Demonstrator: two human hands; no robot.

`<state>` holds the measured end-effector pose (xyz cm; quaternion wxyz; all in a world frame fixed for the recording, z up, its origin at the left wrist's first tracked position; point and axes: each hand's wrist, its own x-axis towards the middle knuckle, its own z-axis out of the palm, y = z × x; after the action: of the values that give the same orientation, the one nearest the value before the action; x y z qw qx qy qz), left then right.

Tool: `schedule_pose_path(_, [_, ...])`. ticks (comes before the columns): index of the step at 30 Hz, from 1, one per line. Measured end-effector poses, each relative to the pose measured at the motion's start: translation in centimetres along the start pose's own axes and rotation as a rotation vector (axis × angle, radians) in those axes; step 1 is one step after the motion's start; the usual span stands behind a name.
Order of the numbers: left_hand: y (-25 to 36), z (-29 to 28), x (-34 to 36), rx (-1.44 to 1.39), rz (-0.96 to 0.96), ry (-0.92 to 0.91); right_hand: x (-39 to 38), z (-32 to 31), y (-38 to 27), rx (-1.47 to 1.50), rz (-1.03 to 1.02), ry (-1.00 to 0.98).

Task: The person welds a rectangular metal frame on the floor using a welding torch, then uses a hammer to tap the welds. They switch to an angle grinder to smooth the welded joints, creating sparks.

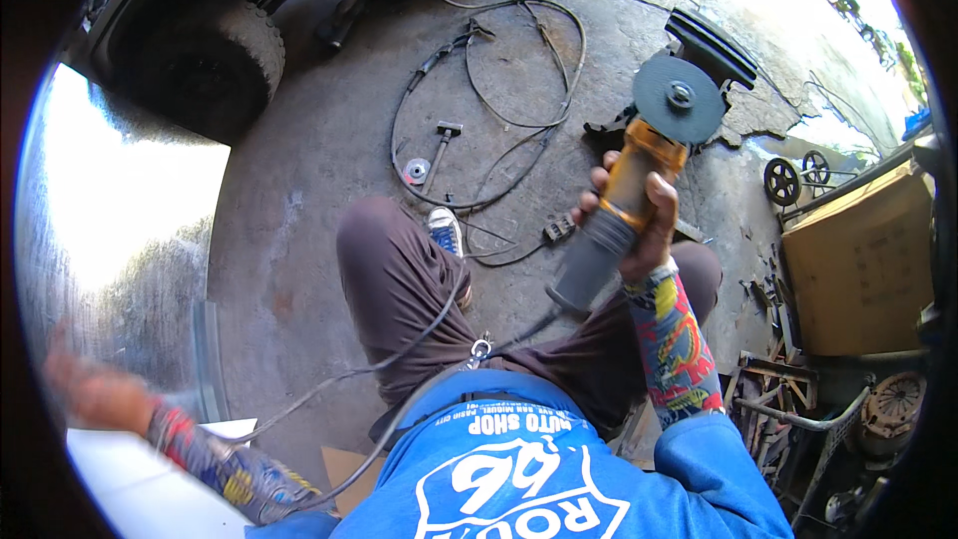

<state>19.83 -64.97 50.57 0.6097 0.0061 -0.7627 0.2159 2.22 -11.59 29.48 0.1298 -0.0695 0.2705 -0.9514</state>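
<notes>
a person in a blue shirt held an angle grinder above spread knees, its body slanting up and away over the right thigh as i looked on. the tool lay within the right hand, which was wrapped firmly around its casing, fingers along the left side and thumb on the right. beyond that grip, the dark disc stood at the far end, its broad face turned upward, while the grey rear handle sloped back toward the lap. a power cord ran from its tail and looped across the left leg.

the left hand was out to the far left, well apart from the grinder, near a shiny metal sheet; it was blurred, and i could not tell how far it was open or whether it touched anything.

on the concrete floor ahead, a coiled cable ringed a hammer-like tool and a small round disc. a vehicle tire stood at upper left, and a cardboard box sat to the right, near scattered metal parts.
</notes>
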Motion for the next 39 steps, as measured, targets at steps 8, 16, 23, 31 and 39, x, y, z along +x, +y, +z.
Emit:
schedule_pose_path(8, [18.9,22.6,-25.2,-0.758,-0.532,-1.497,-7.3,-2.5,-11.6,-0.088,-0.059,-0.374])
schedule_pose_path(16, [43.4,40.3,-34.6,-0.97,-0.222,-1.768,-15.7,-3.6,-12.5,0.164,-0.553,0.08])
schedule_pose_path(23, [56.0,40.1,-41.2,-0.881,0.177,-1.667,-10.7,-6.2,-9.7,0.149,-0.639,0.275])
schedule_pose_path(31, [49.9,45.4,-39.6,-0.817,-0.026,-1.781,-5.6,-8.4,-8.0,0.176,-0.603,0.361])
schedule_pose_path(39, [24.9,62.4,-31.4,-0.039,-0.145,-1.271,-4.5,-8.3,-7.1,0.175,-0.598,0.382])
